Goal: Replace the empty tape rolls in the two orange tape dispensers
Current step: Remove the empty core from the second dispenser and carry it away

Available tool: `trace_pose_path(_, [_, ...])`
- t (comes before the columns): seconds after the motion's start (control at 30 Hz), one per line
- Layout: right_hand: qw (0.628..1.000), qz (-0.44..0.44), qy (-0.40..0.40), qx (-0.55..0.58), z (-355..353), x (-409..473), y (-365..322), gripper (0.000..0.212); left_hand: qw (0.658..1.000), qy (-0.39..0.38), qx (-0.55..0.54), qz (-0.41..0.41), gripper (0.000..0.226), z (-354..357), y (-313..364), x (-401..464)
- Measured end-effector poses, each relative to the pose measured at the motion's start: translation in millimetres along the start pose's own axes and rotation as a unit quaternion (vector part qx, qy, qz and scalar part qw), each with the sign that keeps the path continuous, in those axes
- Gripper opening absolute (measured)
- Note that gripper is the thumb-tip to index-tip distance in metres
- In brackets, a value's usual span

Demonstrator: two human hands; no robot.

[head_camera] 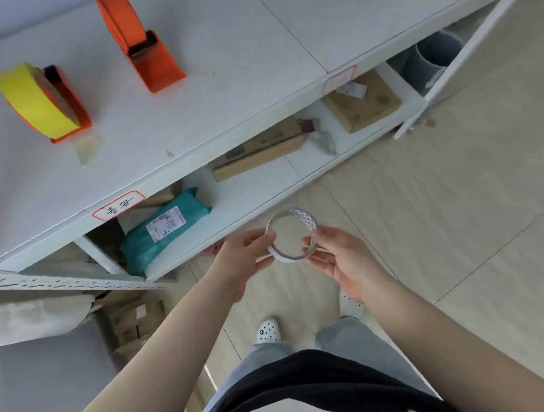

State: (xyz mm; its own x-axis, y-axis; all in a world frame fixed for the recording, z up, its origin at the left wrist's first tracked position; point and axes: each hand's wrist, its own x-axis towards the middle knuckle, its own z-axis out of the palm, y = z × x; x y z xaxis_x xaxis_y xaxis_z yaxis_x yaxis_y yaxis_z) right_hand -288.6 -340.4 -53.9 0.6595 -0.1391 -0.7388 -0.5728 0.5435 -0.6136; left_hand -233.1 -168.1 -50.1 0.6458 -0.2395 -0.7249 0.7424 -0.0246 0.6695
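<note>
Both hands hold a thin white empty tape core (310,223) in front of the shelf, over the floor. My left hand (241,260) pinches its left rim and my right hand (341,259) grips its right rim. On the white shelf top (234,91) stand two orange tape dispensers. The left dispenser (69,103) carries a full yellow tape roll (35,100). The other dispenser (140,41), further back and to the right, has no roll visible in it.
The lower shelf holds a teal parcel (161,232), a long cardboard box (258,153) and a square brown box (362,102). A grey bin (427,59) stands at the far right. More boxes (135,323) sit on the floor at the left.
</note>
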Motion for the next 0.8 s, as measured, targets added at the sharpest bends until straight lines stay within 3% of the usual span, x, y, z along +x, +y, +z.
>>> trace_pose_path(0.23, [0.997, -0.022, 0.058, 0.053, -95.8, -1.3, -31.8, 0.035, 0.997, -0.047, 0.048, -0.023, 0.032, 102.1, -4.9, 31.3])
trace_pose_path(0.6, [0.992, -0.045, 0.098, 0.065, -290.8, 2.4, -129.7, 0.036, 0.994, -0.08, 0.071, -0.04, 0.031, 319.9, -17.4, 73.0])
trace_pose_path(0.8, [0.991, -0.054, 0.102, 0.071, -358.7, 17.1, -179.8, 0.033, 0.992, -0.097, 0.073, -0.038, 0.025, 400.4, -6.6, 94.9])
